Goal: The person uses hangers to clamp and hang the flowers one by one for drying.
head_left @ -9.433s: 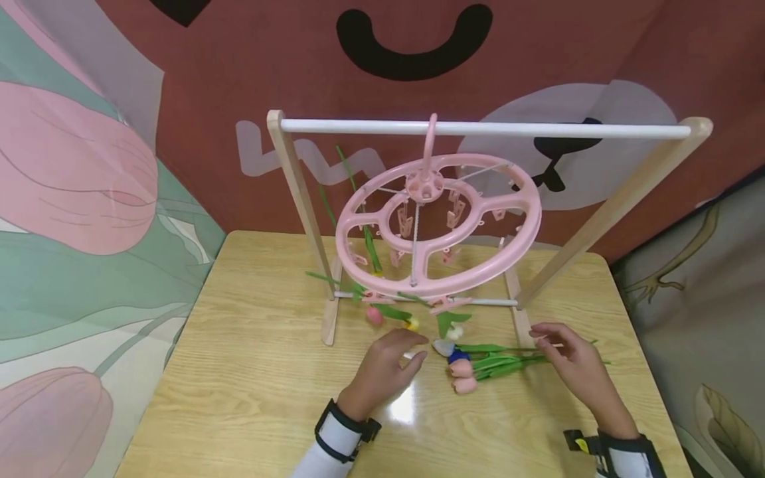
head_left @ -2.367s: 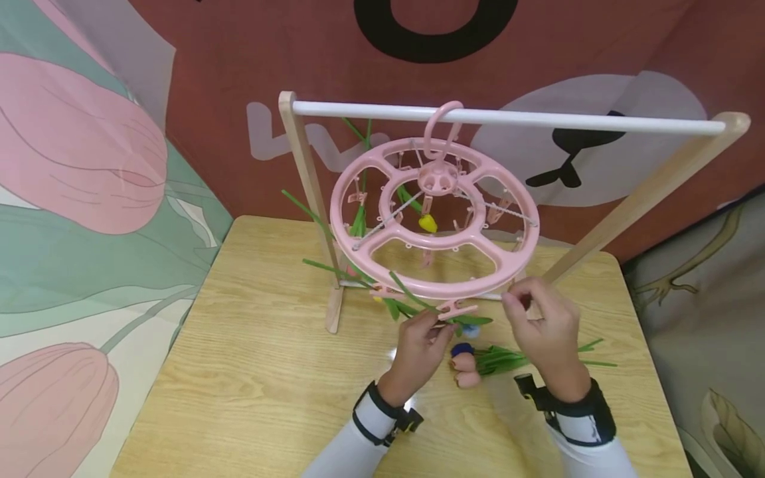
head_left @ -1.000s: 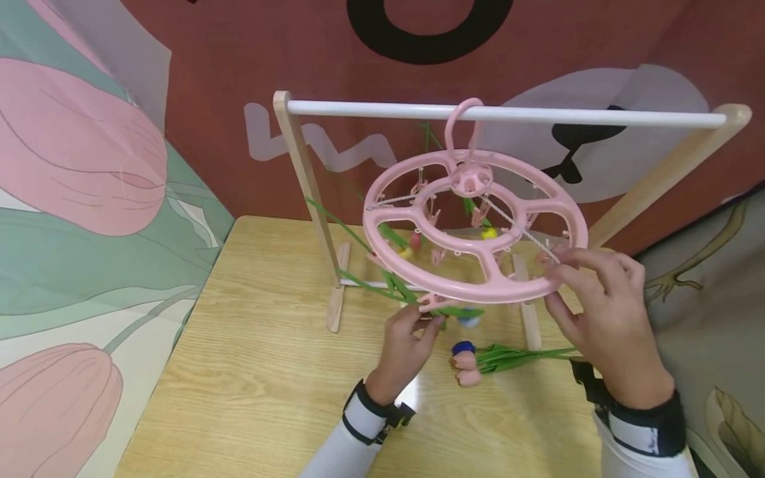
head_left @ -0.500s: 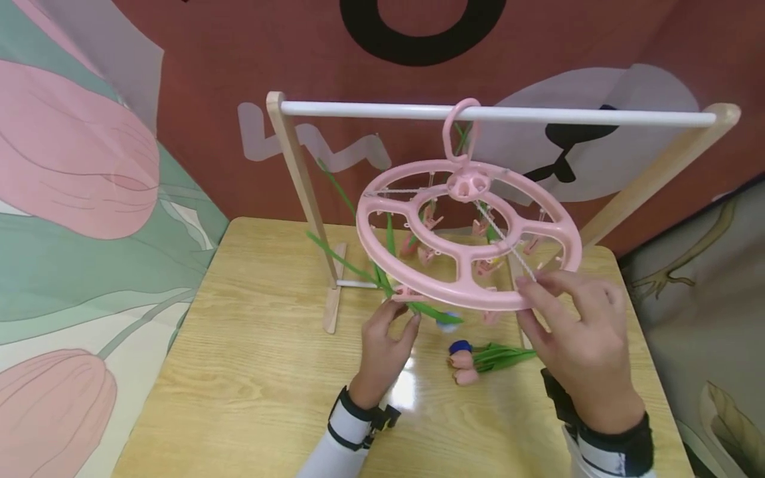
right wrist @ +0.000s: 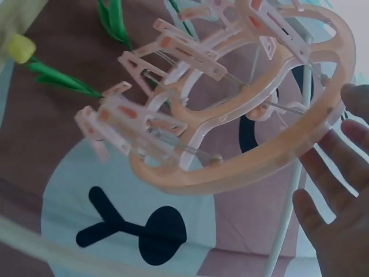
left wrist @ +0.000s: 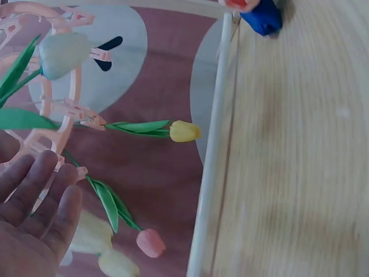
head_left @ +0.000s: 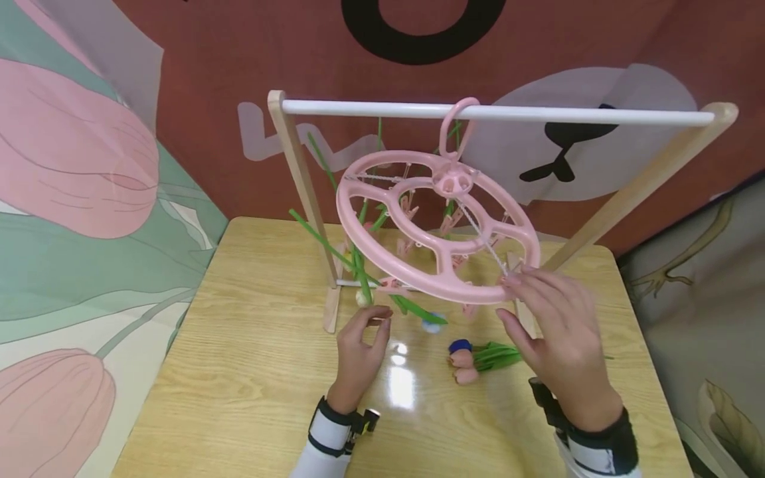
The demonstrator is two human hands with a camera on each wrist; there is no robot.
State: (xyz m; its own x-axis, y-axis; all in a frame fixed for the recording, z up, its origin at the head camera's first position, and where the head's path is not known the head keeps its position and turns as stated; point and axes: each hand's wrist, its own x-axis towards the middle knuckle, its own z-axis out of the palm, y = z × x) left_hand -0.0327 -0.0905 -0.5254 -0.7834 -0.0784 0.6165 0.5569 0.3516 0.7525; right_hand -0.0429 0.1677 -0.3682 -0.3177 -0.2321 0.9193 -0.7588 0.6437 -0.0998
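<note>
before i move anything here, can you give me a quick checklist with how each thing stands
1. Hook over white bar: ok.
2. Pink ring level: not ok, it tilts.
3. Left hand free: ok, it holds nothing.
4. Right hand off the ring: not ok, its fingers touch the rim.
5. Light blue flower firmly clipped: cannot tell.
6. Loose flowers together: ok, blue flower and two pink flowers lie bunched on the table.
</note>
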